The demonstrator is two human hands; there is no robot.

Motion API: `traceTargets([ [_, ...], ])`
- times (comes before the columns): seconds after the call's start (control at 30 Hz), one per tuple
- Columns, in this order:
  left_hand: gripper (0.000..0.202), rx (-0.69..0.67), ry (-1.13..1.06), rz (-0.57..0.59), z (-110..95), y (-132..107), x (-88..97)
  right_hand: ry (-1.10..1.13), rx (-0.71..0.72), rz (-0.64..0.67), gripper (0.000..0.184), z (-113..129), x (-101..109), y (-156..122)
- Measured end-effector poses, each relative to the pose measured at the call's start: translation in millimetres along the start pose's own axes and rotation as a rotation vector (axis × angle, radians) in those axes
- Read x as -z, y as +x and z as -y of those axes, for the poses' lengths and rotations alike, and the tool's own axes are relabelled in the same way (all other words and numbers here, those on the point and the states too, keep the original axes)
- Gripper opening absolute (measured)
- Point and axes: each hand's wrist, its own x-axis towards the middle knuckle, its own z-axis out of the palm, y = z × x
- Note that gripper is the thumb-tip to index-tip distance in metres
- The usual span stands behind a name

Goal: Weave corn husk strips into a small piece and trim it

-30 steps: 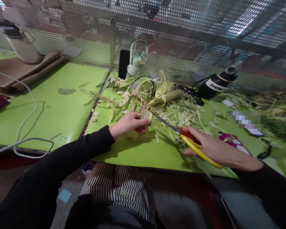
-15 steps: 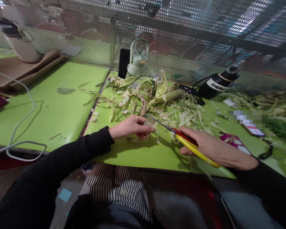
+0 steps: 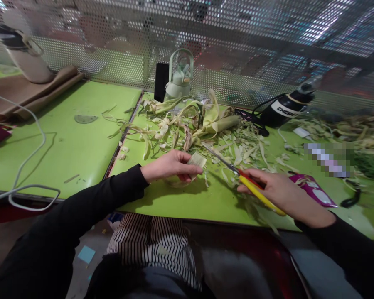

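My left hand (image 3: 171,165) pinches a small pale piece of corn husk (image 3: 197,160) just above the green table (image 3: 65,145). To its right, my right hand (image 3: 277,193) grips scissors with yellow and red handles (image 3: 255,190). Their blades (image 3: 220,158) point up and left, tips a short way from the husk piece and apart from it. A heap of husks and cut strips (image 3: 202,124) lies just beyond both hands.
A pale green bottle (image 3: 180,77) and a dark phone (image 3: 161,82) stand against the perforated metal screen (image 3: 112,50). A black bottle (image 3: 286,109) lies at the right, a purple packet (image 3: 311,193) near my right wrist. A white cable (image 3: 28,166) loops at the left.
The scissors had closed in on the husk piece half a second ago; now they have drawn back to the right, clear of it. My left hand stays in place.
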Motion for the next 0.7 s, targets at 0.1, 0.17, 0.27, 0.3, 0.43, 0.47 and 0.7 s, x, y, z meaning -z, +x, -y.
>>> traceTargets([
  [0.1,0.019,-0.004,-0.039,-0.043,0.5,0.5,-1.1,-0.154,-0.071,0.014,0.055,-22.6,0.6,4.7],
  [0.17,0.018,-0.007,-0.080,-0.063,1.6,1.5,-1.8,-0.224,-0.022,-0.092,0.051,-25.6,2.5,7.8],
  [0.27,0.018,-0.025,-0.118,-0.099,3.6,3.7,-3.1,-0.157,0.107,-0.302,0.046,1.9,-0.8,14.7],
  [0.3,0.019,-0.029,-0.121,-0.114,4.0,4.4,-3.7,-0.069,0.128,-0.319,0.042,18.0,-4.7,18.5],
  [0.43,0.029,-0.016,-0.093,-0.146,3.9,5.8,-5.5,0.328,0.261,-0.365,0.033,81.7,-28.8,40.3],
  [0.47,0.030,-0.019,-0.090,-0.148,3.5,5.7,-5.4,0.392,0.274,-0.422,0.027,91.5,-34.6,45.8],
  [0.7,0.028,-0.060,-0.138,-0.130,-0.6,1.1,1.1,0.383,0.580,-0.631,0.014,88.7,-47.6,63.4],
])
